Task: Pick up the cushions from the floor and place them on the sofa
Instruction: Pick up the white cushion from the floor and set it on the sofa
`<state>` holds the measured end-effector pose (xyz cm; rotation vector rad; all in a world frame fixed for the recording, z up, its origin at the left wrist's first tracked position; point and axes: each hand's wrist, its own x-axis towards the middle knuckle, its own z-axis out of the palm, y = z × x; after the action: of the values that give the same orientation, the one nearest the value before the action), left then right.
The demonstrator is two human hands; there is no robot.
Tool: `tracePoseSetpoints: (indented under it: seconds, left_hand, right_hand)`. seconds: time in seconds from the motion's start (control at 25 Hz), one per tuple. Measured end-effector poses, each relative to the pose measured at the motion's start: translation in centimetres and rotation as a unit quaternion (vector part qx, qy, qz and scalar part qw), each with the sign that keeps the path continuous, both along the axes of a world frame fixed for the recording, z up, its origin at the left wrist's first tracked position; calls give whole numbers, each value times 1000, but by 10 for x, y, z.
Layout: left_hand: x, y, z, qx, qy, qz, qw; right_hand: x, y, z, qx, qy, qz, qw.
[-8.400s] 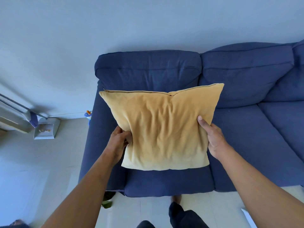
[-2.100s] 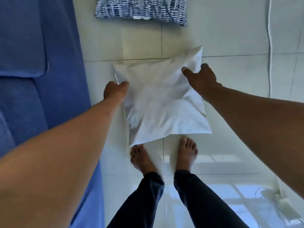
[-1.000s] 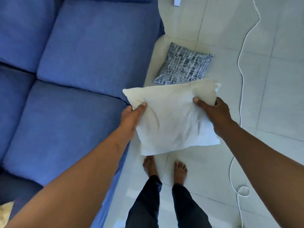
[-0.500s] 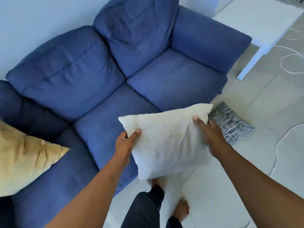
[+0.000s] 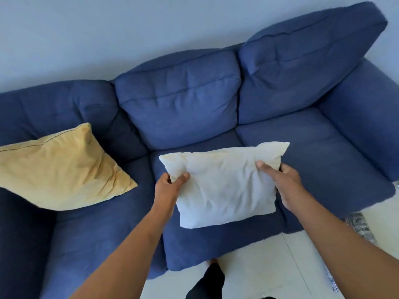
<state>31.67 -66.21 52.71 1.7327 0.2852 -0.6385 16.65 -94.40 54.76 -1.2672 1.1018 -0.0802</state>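
I hold a white cushion (image 5: 224,186) in the air over the middle seat of the blue sofa (image 5: 313,145). My left hand (image 5: 169,187) pinches its left edge and my right hand (image 5: 285,184) grips its right edge. A yellow cushion (image 5: 58,167) leans on the sofa's left seat against the backrest. A black-and-white patterned cushion (image 5: 360,226) lies on the floor at the right, mostly hidden behind my right forearm.
The sofa stands against a pale wall (image 5: 108,35). Its right armrest (image 5: 364,117) borders the right seat. Pale floor tiles (image 5: 259,268) run in front of the sofa, where my dark trouser leg (image 5: 207,281) shows.
I have turned from the floor to face the sofa, carrying the white cushion up and over the middle seat. The patterned cushion has slid to the right edge of view.
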Motion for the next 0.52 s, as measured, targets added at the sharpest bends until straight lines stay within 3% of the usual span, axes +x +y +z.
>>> tracePoseSetpoints:
  seconds: [0.52]
  left_hand:
    - [146, -20, -16, 62, -33, 75, 995]
  right_hand:
    - [203, -31, -35, -7, -27, 82, 996]
